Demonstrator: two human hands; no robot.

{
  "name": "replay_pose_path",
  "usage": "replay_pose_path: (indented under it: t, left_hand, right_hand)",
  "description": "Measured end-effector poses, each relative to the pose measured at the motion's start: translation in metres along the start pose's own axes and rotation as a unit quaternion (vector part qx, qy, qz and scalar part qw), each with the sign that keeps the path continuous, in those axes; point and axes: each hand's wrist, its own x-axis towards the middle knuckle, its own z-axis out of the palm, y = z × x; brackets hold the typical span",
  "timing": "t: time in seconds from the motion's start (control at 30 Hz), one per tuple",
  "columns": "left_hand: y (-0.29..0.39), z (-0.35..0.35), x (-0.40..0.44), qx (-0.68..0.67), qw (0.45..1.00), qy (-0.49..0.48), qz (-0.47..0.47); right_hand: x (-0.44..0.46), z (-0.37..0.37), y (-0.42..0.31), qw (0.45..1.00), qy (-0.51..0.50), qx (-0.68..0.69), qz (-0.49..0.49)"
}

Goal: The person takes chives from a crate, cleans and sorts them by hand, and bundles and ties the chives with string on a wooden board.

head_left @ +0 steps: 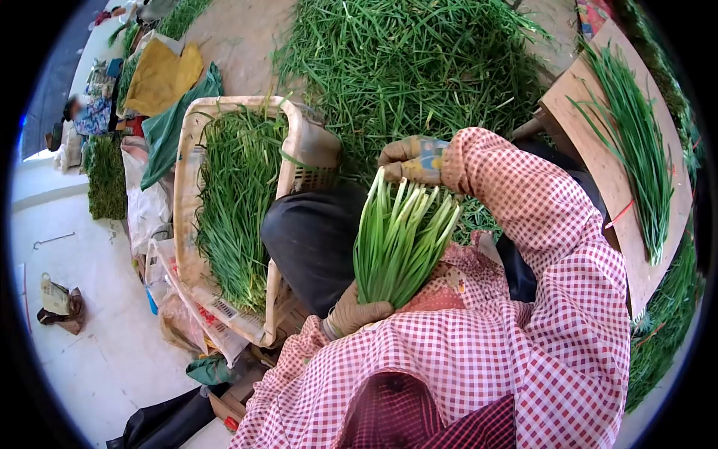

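Observation:
A bunch of garlic chives (404,239) lies slanted over my lap, its pale stem ends pointing away from me and its green leaves towards me. My gloved left hand (357,310) is closed round the leafy lower part. At the pale ends, my right hand (411,159), in a stained glove, has its fingers bent together just above the stems. Whatever is between those fingers is too small to make out. To the left stands a plastic crate (283,161) with many chives (239,202) laid in it.
A big heap of loose chives (419,75) covers the floor ahead. On the right, a board (568,97) carries a bundle of chives (636,142) beside a red tie. Yellow cloth (161,75), green cloth (179,123) and plastic bags (146,198) lie beyond the crate.

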Motion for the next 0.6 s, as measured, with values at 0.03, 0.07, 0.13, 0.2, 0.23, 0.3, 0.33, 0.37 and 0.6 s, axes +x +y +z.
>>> replay_pose_path:
  t: [0.03,0.07,0.13,0.2,0.23,0.3,0.33,0.37,0.6]
  left_hand:
    - [0.000,0.000,-0.001,-0.003,1.000,0.003,-0.001]
    - [0.002,0.001,-0.002,-0.014,1.000,0.006,-0.010]
    - [0.002,0.000,-0.006,-0.025,0.999,0.013,-0.020]
    - [-0.002,-0.004,-0.013,-0.107,0.993,-0.004,0.041]
    - [0.008,0.010,-0.020,-0.124,0.990,0.058,0.041]
    - [-0.010,-0.030,-0.025,-0.162,0.984,-0.027,0.063]
    - [-0.021,-0.048,-0.027,-0.198,0.970,-0.119,0.079]
    - [-0.029,-0.054,-0.028,-0.169,0.982,-0.063,0.061]
    - [-0.016,-0.046,-0.030,-0.155,0.981,-0.080,0.086]
  right_hand:
    - [0.001,-0.002,-0.004,0.998,0.014,-0.053,0.023]
    - [0.005,-0.004,-0.002,0.998,0.010,-0.052,0.023]
    - [0.014,-0.014,0.005,0.961,0.126,-0.244,0.023]
    - [0.008,-0.049,0.016,0.939,0.250,-0.234,0.036]
    - [0.004,-0.059,0.018,0.927,0.317,-0.198,0.039]
    - [-0.005,-0.069,0.034,0.891,0.385,-0.237,0.018]
    - [-0.008,-0.073,0.045,0.866,0.390,-0.313,-0.004]
    - [-0.014,-0.065,0.043,0.860,0.339,-0.375,0.076]
    - [-0.047,-0.019,0.016,0.975,0.179,-0.022,-0.129]
